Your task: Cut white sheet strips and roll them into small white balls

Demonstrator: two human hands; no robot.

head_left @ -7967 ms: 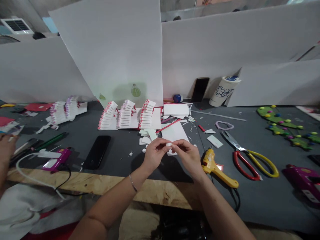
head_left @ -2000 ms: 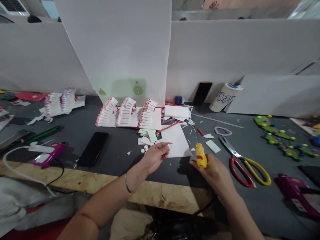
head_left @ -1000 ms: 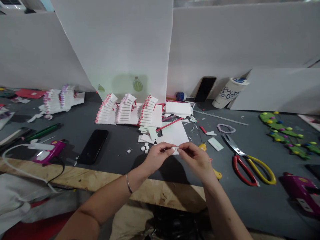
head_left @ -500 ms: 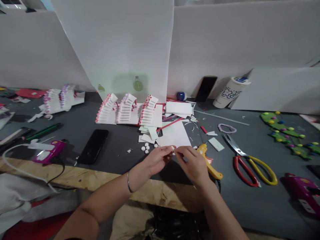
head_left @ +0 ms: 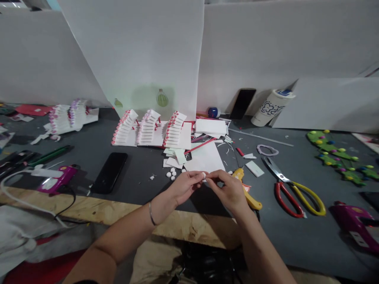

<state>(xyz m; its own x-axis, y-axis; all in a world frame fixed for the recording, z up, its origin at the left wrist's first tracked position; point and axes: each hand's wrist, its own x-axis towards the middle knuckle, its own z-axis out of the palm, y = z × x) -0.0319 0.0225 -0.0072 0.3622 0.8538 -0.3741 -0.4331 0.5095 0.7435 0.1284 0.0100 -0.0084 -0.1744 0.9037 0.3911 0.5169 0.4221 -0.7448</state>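
Observation:
My left hand (head_left: 186, 185) pinches a small white round piece (head_left: 203, 177) between thumb and fingertips, above the table's front edge. My right hand (head_left: 227, 189) comes in from the other side, its thumb and forefinger closed at the same piece; whether a separate bit sits in them is too small to tell. Several similar white balls (head_left: 171, 174) lie on the table left of my hands. Just beyond the fingers is a white sheet of paper (head_left: 209, 157). A yellow glue gun (head_left: 252, 200) lies beside my right hand, partly hidden by it.
Red-and-yellow-handled scissors (head_left: 286, 179) lie to the right, near green decorated cutouts (head_left: 331, 148). White stepped paper models (head_left: 148, 132) stand at the back, beside paper scraps (head_left: 177, 156). A black phone (head_left: 109, 172) lies left; a white cup (head_left: 272, 108) leans at the back wall.
My hands stay together at the same spot. The right fingers have drawn slightly apart from the left, so more of the white piece shows. The whole view has shifted slightly.

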